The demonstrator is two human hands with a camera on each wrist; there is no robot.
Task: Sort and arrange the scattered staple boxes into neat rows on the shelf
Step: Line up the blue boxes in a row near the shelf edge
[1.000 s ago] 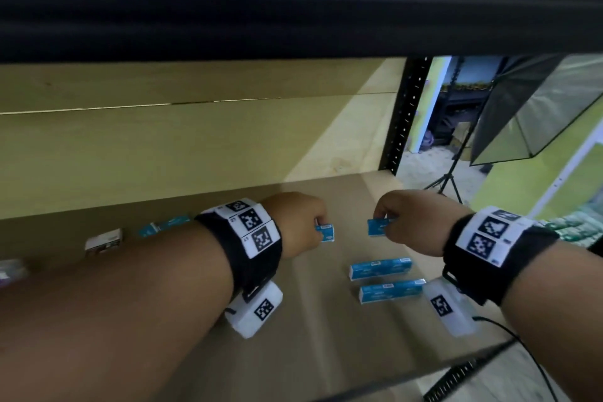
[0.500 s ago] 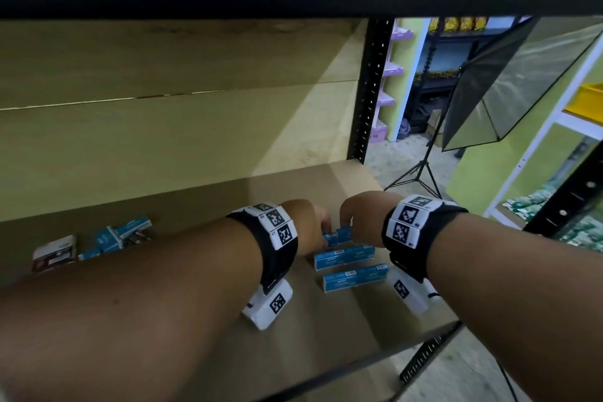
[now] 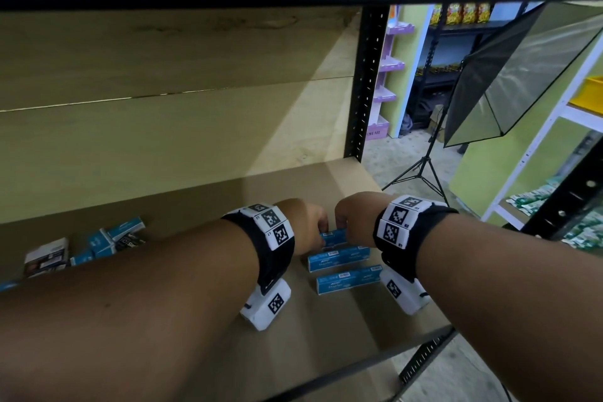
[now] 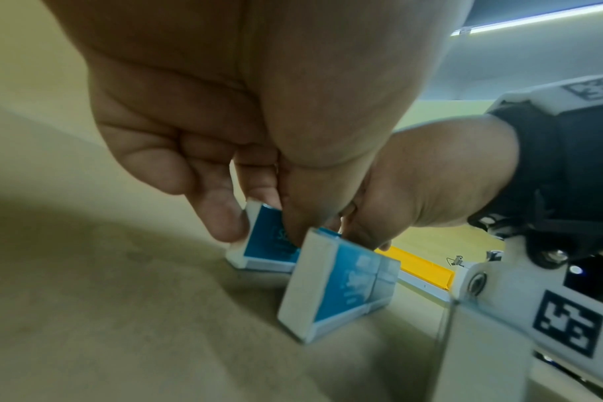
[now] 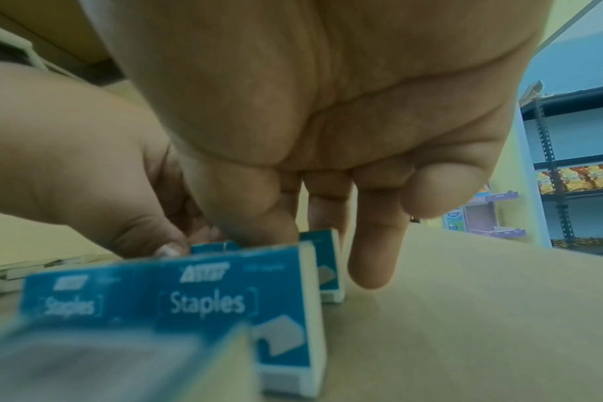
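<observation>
Two rows of blue staple boxes (image 3: 339, 258) (image 3: 348, 281) lie on the brown shelf board (image 3: 326, 333). Just behind them, my left hand (image 3: 321, 229) and right hand (image 3: 341, 227) meet over a third row (image 3: 334, 236). The left wrist view shows my left hand (image 4: 258, 225) pinching one small blue box (image 4: 269, 244) that touches the board. In the right wrist view, my right hand (image 5: 293, 234) pinches another blue box (image 5: 324, 261) behind a box marked Staples (image 5: 207, 299). Several scattered blue boxes (image 3: 122, 232) lie far left.
A white and dark box (image 3: 49, 254) sits by the scattered pile. A black perforated upright (image 3: 363, 85) marks the shelf's right end, and a black metal rail (image 3: 375, 362) runs along its front edge. A softbox on a tripod (image 3: 509, 81) stands beyond.
Both hands have come together and lowered their blue boxes close behind the two laid rows. The boxes were apart and held above the board a second ago.
</observation>
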